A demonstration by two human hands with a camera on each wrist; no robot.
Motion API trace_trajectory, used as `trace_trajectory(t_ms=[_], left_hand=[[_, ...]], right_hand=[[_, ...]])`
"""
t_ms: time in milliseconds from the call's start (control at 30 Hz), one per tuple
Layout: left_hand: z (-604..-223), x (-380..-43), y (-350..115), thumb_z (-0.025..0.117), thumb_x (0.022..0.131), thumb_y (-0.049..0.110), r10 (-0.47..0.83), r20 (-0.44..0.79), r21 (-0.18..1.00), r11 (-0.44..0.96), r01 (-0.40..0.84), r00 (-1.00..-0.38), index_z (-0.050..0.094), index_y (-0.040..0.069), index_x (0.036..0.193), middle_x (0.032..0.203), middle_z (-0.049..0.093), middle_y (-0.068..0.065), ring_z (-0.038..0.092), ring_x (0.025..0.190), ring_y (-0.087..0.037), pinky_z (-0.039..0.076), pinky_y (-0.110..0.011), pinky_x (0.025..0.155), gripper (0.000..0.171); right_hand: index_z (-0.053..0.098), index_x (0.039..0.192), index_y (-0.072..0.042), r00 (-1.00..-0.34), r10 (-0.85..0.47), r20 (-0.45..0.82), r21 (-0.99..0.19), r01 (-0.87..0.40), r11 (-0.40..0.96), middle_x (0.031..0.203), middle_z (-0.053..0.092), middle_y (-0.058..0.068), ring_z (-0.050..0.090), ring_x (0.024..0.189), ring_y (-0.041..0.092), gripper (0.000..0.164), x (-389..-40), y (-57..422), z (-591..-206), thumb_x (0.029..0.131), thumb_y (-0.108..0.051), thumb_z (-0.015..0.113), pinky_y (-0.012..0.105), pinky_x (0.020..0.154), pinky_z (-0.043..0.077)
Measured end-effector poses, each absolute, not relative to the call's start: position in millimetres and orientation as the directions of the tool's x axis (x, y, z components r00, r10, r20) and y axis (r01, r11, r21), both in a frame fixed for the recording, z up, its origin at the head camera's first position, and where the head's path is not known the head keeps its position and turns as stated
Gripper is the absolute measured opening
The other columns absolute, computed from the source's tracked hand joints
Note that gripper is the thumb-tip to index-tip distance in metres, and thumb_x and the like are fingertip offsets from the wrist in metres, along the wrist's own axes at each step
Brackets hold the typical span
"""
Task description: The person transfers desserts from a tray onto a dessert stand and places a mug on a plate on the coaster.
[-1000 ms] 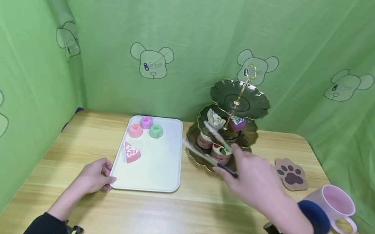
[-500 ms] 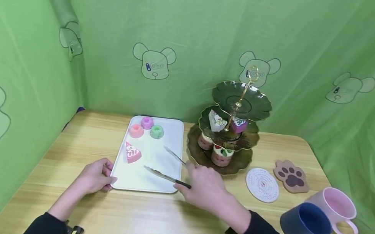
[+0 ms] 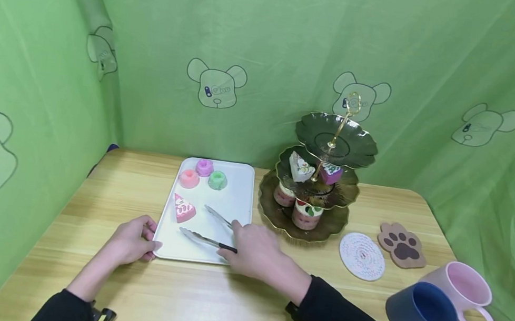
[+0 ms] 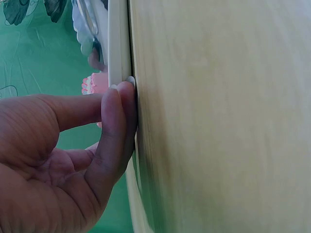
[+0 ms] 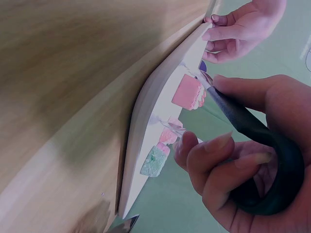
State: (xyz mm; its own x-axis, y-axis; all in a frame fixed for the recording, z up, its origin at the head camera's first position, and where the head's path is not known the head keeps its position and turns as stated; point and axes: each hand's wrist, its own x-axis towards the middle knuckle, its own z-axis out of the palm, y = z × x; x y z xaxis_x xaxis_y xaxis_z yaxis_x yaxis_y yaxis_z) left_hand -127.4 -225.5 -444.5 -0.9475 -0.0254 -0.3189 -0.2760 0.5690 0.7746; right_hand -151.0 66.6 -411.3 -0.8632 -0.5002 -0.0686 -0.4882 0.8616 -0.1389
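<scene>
The left hand pinches the white tray at its near left corner, seemingly to steady it. The right hand holds metal tongs, arms spread, probably wide enough to straddle the pink cake slice near the tray's left edge. Three ring cakes cluster toward its far left corner. The tiered stand carries two cakes mid-level, dessert cups below.

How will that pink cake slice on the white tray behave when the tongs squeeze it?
The pink cake slice probably won't roll, since it lies flat as a wedge on the white tray. It may twist or squirt sideways between the tongs, because its sides converge to a point. Its small size suggests it's light.
</scene>
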Motion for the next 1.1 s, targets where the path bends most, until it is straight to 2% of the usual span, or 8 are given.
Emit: trace_trajectory(t_ms=[133,233,633,867,1100], left_hand=[[-445,-127,-225,0.074,0.09,-0.01,-0.026,-0.316,0.773,0.572,-0.273,-0.949,0.054,-0.01,0.117,0.094,0.062,-0.017,0.068,0.065,-0.021,0.068,-0.033,0.059,0.034],[-444,-127,-225,0.074,0.09,-0.01,-0.019,-0.31,0.777,0.571,-0.265,-0.95,0.054,-0.011,0.117,0.094,0.063,-0.017,0.068,0.065,-0.022,0.068,-0.034,0.059,0.034],[-444,-127,-224,0.075,0.09,-0.01,-0.021,-0.309,0.78,0.567,-0.266,-0.951,0.054,-0.011,0.117,0.094,0.062,-0.018,0.069,0.065,-0.022,0.068,-0.035,0.059,0.034],[-444,-127,-223,0.075,0.09,-0.01,-0.02,-0.311,0.78,0.566,-0.267,-0.95,0.054,-0.011,0.116,0.094,0.062,-0.018,0.069,0.065,-0.021,0.068,-0.035,0.059,0.034],[-445,-127,-225,0.074,0.09,-0.01,-0.023,-0.32,0.775,0.569,-0.276,-0.947,0.054,-0.01,0.117,0.094,0.061,-0.018,0.069,0.065,-0.022,0.068,-0.035,0.06,0.034]], right_hand=[[0.062,0.137,-0.008,-0.86,-0.503,-0.083,-0.126,-0.492,0.861,0.081,0.067,0.005,0.068,0.076,0.022,0.069,-155,54,-412,0.095,-0.062,0.07,0.035,0.05,0.05],[0.063,0.136,-0.009,-0.861,-0.502,-0.085,-0.123,-0.491,0.862,0.084,0.068,0.007,0.069,0.079,0.023,0.067,-159,44,-412,0.095,-0.061,0.071,0.036,0.051,0.052],[0.065,0.132,-0.014,-0.857,-0.507,-0.087,-0.072,-0.502,0.862,0.077,0.064,0.004,0.065,0.071,0.024,0.056,-169,19,-417,0.096,-0.057,0.071,0.035,0.049,0.053],[0.065,0.138,-0.014,-0.849,-0.522,-0.084,-0.081,-0.516,0.853,0.075,0.061,0.002,0.059,0.066,0.019,0.054,-171,19,-417,0.099,-0.052,0.071,0.032,0.05,0.05],[0.066,0.134,-0.016,-0.841,-0.536,-0.072,-0.089,-0.53,0.843,0.072,0.058,0.0,0.056,0.063,0.018,0.049,-172,21,-418,0.099,-0.05,0.071,0.031,0.046,0.045]])
